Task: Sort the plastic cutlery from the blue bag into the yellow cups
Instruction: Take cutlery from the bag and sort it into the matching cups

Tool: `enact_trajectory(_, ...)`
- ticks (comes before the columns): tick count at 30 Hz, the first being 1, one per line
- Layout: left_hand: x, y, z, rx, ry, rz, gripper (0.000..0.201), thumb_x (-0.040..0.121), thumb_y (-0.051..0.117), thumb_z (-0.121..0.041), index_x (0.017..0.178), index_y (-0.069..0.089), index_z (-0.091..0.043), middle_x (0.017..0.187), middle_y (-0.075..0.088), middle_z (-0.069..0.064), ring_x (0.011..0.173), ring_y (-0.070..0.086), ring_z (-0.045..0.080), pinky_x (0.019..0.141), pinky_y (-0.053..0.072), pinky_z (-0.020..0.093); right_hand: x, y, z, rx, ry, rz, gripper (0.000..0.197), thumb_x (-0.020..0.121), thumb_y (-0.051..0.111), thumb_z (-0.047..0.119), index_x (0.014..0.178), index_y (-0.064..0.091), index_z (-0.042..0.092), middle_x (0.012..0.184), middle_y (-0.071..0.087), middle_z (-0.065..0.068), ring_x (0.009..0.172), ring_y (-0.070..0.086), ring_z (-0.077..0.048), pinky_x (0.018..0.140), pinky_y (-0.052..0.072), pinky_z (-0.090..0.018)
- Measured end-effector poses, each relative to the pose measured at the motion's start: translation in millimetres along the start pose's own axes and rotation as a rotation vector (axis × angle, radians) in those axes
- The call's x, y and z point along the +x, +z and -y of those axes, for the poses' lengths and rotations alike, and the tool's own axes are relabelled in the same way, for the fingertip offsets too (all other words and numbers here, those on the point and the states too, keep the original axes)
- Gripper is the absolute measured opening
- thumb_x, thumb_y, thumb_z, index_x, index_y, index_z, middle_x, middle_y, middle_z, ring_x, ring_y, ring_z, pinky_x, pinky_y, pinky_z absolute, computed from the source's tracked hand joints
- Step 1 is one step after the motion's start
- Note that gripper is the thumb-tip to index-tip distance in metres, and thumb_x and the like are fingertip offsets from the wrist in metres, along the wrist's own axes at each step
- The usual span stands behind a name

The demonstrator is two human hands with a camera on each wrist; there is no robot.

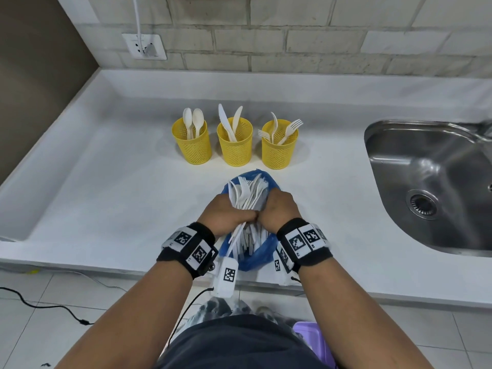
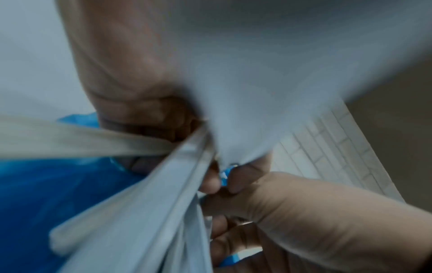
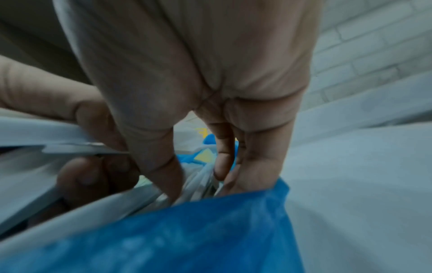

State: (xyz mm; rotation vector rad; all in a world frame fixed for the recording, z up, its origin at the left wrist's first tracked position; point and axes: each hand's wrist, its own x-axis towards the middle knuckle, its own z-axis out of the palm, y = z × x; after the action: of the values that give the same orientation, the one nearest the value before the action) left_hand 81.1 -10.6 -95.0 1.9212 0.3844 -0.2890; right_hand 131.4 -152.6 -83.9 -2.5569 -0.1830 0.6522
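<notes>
Head view: from above, facing forward and down over the white counter (image 1: 106, 182) toward the brick wall (image 1: 292, 43). Left and right wrist views: very close, looking along each palm. All three share the blue bag (image 1: 255, 257) of cutlery (image 1: 247, 193).

Left grip (image 1: 226, 213) and right grip (image 1: 279, 209) side by side, knuckles touching, fingers curled.

Bare white countertop (image 1: 106, 187) lies open between the blue bag (image 1: 255, 255) at the front edge and the three yellow cups (image 1: 234, 145) standing in a close row behind it. Cutlery handles and heads stick up above each cup's rim. The sink (image 1: 431, 182) drops away to the right; countertop left of the cups is open.
</notes>
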Motion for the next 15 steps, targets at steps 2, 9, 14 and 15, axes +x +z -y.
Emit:
enact_trajectory(2, -0.3, 1.2, -2.3, -0.006, 0.02, 0.012, 0.016, 0.074, 0.074, -0.005, 0.077, 0.075, -0.021, 0.07, 0.074, -0.006, 0.067, 0.068, 0.011, 0.07, 0.056, 0.03, 1.4, 1.1, -1.7, 0.002, -0.003, 0.014, 0.032, 0.09, 0.067, 0.01, 0.12, 0.061, 0.0, 0.126, 0.066, -0.018, 0.116, 0.064, -0.034, 0.09, 0.052, -0.035)
enact_trajectory(9, -7.0, -7.0, 0.3, -0.319, -0.099, 0.001, 0.012, 0.086, 0.075, -0.009, 0.098, 0.077, -0.007, 0.08, 0.074, 0.015, 0.064, 0.066, 0.021, 0.061, 0.059, 0.033, 8.2, 4.6, -6.9, 0.14, 0.026, 0.023, 0.035, 0.077, 0.076, 0.016, 0.06, 0.047, 0.025, 0.064, 0.057, 0.002, 0.077, 0.066, -0.024, 0.052, 0.038, -0.019)
enact_trajectory(14, -3.1, -15.5, -2.7, -0.423, -0.194, 0.134, 0.023, 0.091, 0.074, -0.008, 0.111, 0.072, 0.002, 0.086, 0.07, 0.015, 0.068, 0.065, 0.018, 0.054, 0.054, 0.023, 7.0, 5.8, -13.0, 0.175, 0.004, -0.031, 0.03, 0.076, 0.076, 0.022, 0.064, 0.049, 0.022, 0.078, 0.061, -0.002, 0.077, 0.058, -0.02, 0.049, 0.027, -0.017)
enact_trajectory(15, -2.0, -14.1, -2.4, -0.428, -0.178, 0.157, 0.025, 0.091, 0.074, -0.009, 0.114, 0.071, 0.002, 0.085, 0.07, 0.012, 0.067, 0.065, 0.015, 0.053, 0.052, 0.022, 5.1, 3.6, -14.5, 0.203, 0.001, -0.047, 0.03, 0.078, 0.075, 0.021, 0.063, 0.049, 0.021, 0.075, 0.06, -0.001, 0.075, 0.058, -0.019, 0.049, 0.028, -0.017)
